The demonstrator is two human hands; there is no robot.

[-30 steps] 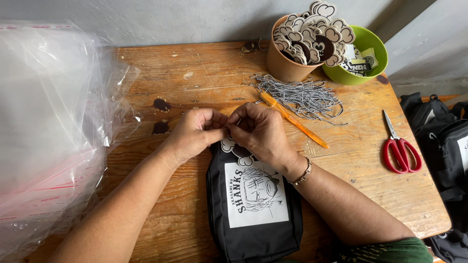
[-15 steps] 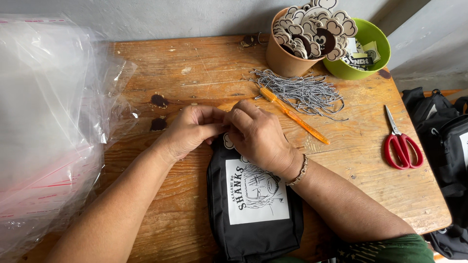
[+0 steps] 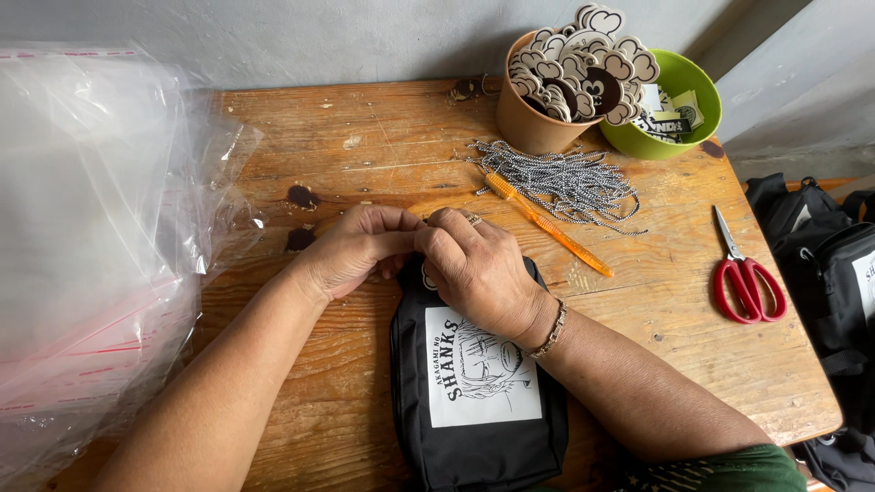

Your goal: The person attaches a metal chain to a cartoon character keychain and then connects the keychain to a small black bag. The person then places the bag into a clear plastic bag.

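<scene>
A black pouch (image 3: 474, 437) with a white printed patch lies flat on the wooden table (image 3: 383, 137), its top end under my hands. My left hand (image 3: 351, 248) and my right hand (image 3: 476, 269) meet fingertip to fingertip at the pouch's top edge. Both pinch something small there that the fingers hide. A bit of a white-edged tag (image 3: 427, 276) peeks out beneath my right hand. A ring and a chain bracelet are on my right hand and wrist.
A pile of black-and-white cords (image 3: 570, 182) and an orange stick (image 3: 547, 223) lie behind my hands. A brown cup of shaped tags (image 3: 533, 128) and a green bowl (image 3: 679, 132) stand at the back. Red scissors (image 3: 747, 282) lie right; clear plastic bags (image 3: 91, 228) left; black bags (image 3: 843, 264) beyond the right edge.
My hands have stayed together at the pouch's top with only small finger movements. The view has shifted slightly.
</scene>
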